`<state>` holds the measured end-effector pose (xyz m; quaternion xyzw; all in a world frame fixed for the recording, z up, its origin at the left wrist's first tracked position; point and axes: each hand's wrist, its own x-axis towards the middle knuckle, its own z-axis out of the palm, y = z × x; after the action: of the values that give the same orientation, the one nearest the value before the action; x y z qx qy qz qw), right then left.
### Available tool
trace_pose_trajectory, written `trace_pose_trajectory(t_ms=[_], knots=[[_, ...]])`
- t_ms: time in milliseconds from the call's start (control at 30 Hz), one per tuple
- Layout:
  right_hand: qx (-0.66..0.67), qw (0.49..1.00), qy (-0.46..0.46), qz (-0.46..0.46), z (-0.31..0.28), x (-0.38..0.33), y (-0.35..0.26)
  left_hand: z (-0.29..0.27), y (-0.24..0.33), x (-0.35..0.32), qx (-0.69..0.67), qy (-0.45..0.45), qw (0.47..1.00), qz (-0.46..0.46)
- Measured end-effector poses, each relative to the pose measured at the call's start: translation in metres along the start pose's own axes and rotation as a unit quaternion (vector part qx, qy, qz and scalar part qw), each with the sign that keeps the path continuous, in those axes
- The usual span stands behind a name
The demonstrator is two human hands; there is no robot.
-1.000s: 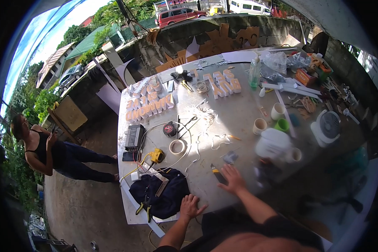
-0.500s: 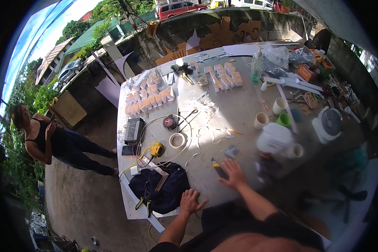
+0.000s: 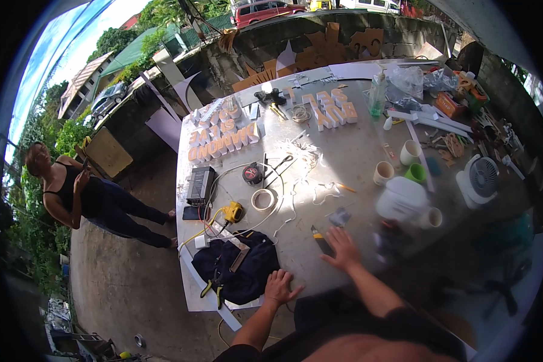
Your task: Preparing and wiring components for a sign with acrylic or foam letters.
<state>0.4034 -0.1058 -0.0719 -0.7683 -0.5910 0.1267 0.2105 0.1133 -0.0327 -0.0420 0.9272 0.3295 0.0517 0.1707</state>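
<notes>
My left hand point(image 3: 281, 288) rests on the near edge of the metal-topped table point(image 3: 308, 265), fingers stretched out, holding nothing. It lies beside a dark blue cloth point(image 3: 265, 271). Further right, my right hand point(image 3: 343, 248) lies flat on the tabletop with its fingers spread. A yellow and black utility knife point(image 3: 321, 240) lies against its left side, not gripped. Just beyond the fingertips is a small crumpled clear plastic piece point(image 3: 339, 216). Pliers with yellow-green handles point(image 3: 213, 289) lie at the cloth's left edge.
Farther left are a tape roll point(image 3: 263, 200), tape measure point(image 3: 251, 175), black power supply point(image 3: 200, 185) and cables. Block letters point(image 3: 223, 142) stand beyond. To the right are a white container point(image 3: 402, 198), cups point(image 3: 411, 152) and a fan point(image 3: 479, 181). A person point(image 3: 72, 187) stands left of the table.
The whole view has shifted slightly, so the table appears a little further right. Both my hands stay resting in the same places on it. The person at left has turned their head.
</notes>
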Motion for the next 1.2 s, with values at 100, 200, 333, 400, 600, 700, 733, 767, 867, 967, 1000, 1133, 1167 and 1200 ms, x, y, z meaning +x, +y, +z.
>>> trace_pose_trajectory(t_ms=[100, 200, 333, 400, 600, 700, 733, 767, 867, 967, 1000, 1133, 1167, 1200], knots=[[-0.001, 1.0, 0.006, -0.003, -0.0002, 0.0005, -0.0008, 0.0002, -0.0011, 0.0018, 0.009, 0.003, 1.0, 0.003], [0.002, 1.0, 0.011, -0.003, -0.0007, 0.0013, -0.0017, 0.0021, -0.0025, 0.0003, -0.001, 0.012, 1.0, 0.01], [0.007, 1.0, 0.006, 0.0, 0.0005, 0.0014, 0.0, 0.001, -0.0008, 0.0018, -0.001, 0.019, 1.0, 0.009], [0.009, 1.0, 0.007, 0.002, -0.0001, 0.001, -0.0003, 0.0003, -0.0002, 0.0011, -0.003, 0.019, 1.0, 0.011], [0.004, 1.0, 0.004, -0.002, 0.0033, -0.0005, -0.0001, 0.0006, 0.0008, -0.0003, -0.003, 0.03, 0.999, 0.014], [0.006, 1.0, -0.006, -0.002, 0.0051, -0.0017, -0.001, 0.0006, 0.0006, -0.0025, 0.002, 0.033, 0.999, 0.005], [0.005, 1.0, -0.007, -0.001, 0.0044, -0.0016, -0.0001, 0.0013, 0.001, -0.002, 0.008, 0.033, 0.999, 0.007], [0.007, 1.0, -0.009, 0.001, 0.004, -0.0016, -0.001, 0.0008, 0.0006, -0.0024, 0.015, 0.033, 0.999, 0.008], [-0.006, 1.0, -0.014, 0.004, 0.0027, -0.0013, 0.0004, 0.0025, 0.0006, -0.0004, 0.015, 0.039, 0.999, 0.011], [-0.01, 1.0, -0.009, 0.001, 0.0047, -0.0008, 0.0005, 0.0029, -0.0009, -0.0007, 0.01, 0.033, 0.999, 0.008], [-0.01, 1.0, -0.009, 0.001, 0.0047, -0.0006, 0.0008, 0.003, -0.001, -0.0007, 0.01, 0.033, 0.999, 0.007], [-0.009, 1.0, -0.011, 0.0, 0.0025, 0.0003, 0.0012, 0.0023, -0.0005, 0.0004, 0.013, 0.033, 0.999, 0.009], [-0.012, 1.0, -0.011, -0.001, 0.0029, -0.0002, 0.0012, 0.0022, -0.0005, -0.0001, 0.015, 0.03, 0.999, 0.009], [-0.011, 1.0, -0.011, 0.0, 0.0034, -0.0005, 0.001, 0.0029, -0.0011, -0.0007, 0.015, 0.03, 0.999, 0.009]])
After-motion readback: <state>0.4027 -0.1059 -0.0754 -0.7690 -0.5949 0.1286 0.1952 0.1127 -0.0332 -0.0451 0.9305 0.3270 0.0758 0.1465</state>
